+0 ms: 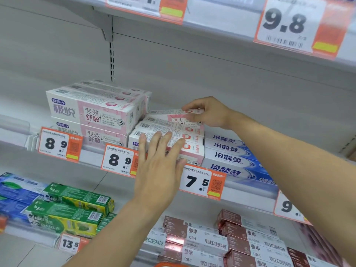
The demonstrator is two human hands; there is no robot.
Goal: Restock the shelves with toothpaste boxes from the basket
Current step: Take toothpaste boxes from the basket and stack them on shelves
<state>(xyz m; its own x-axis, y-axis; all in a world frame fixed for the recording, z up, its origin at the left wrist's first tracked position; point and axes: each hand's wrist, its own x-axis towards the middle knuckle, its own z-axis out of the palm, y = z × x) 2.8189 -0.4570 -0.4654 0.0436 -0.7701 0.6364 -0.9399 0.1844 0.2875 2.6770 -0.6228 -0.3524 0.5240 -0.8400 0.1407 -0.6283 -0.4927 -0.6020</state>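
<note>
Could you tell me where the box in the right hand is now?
Mid-frame on the middle shelf, the right hand holds the box atop the white-and-red stack.

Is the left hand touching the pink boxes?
Touching. The head view shows the left hand lying flat, fingers straight, on the front pink boxes, with no gap visible under the fingertips.

R hand (208,112) pinching toothpaste box (173,112), L hand (159,162) flat
</note>
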